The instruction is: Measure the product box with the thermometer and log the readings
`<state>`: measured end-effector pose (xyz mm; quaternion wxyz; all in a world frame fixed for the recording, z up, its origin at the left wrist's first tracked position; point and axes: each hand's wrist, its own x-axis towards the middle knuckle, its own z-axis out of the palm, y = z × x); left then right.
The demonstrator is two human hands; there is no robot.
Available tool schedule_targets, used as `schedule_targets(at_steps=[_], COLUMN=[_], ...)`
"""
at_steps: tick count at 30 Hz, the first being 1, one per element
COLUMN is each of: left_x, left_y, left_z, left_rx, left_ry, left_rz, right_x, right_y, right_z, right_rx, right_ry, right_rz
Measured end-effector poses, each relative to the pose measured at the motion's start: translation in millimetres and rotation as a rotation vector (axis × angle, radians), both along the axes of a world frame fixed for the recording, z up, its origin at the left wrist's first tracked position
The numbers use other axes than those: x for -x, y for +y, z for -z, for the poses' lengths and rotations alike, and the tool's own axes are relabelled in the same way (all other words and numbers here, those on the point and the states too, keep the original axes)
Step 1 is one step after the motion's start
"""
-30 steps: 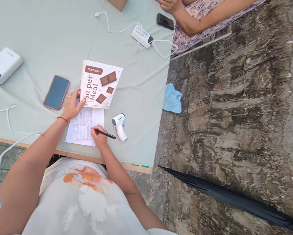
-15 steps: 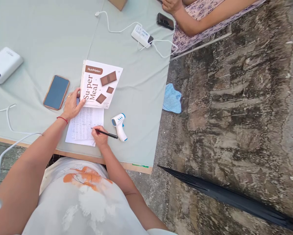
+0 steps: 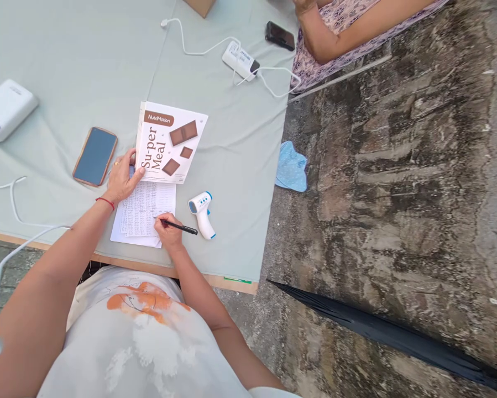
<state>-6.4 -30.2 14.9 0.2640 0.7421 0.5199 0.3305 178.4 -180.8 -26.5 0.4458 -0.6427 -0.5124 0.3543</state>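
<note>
My left hand [image 3: 124, 178] grips the lower left corner of a white and brown NutriMotion box [image 3: 174, 142], its thumb on the front face. Beneath the box lie sheets of paper [image 3: 142, 210] covered in rows of handwriting, their upper part hidden by it. My right hand [image 3: 169, 231] rests on the lower right of the sheets, fingers closed around a black pen [image 3: 184, 227] whose tip meets the paper. Just right of that hand lies a white and blue infrared thermometer [image 3: 203, 214]. A smartphone [image 3: 95, 156] in a brown case is left of the box.
A white power bank [image 3: 8, 110] is at far left with a cable. Farther back are another power bank [image 3: 240, 61], a black phone [image 3: 280, 36] and a cardboard box [image 3: 200, 6]. Another person's arm [image 3: 335, 44] is at top right. A blue cloth [image 3: 291, 167] hangs by the table's right edge.
The pen in my right hand has shifted very slightly left. At the top right, the other person's hand has moved up and right, partly out of view. My left hand and the box keep their place.
</note>
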Motion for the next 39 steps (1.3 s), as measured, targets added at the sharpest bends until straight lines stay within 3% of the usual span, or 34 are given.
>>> schedule_targets(at_steps=[31, 39], left_x=[1.2, 0.8], left_y=[0.5, 1.0], left_z=[1.6, 2.7], left_rx=[-0.014, -0.011], left_ry=[-0.014, -0.011], left_rz=[0.001, -0.001], right_x=[-1.4, -2.5], right_y=[-2.8, -2.6], right_z=[9.2, 12.9], right_rx=[-0.049, -0.083], right_ry=[0.015, -0.064], right_rz=[0.083, 0.044])
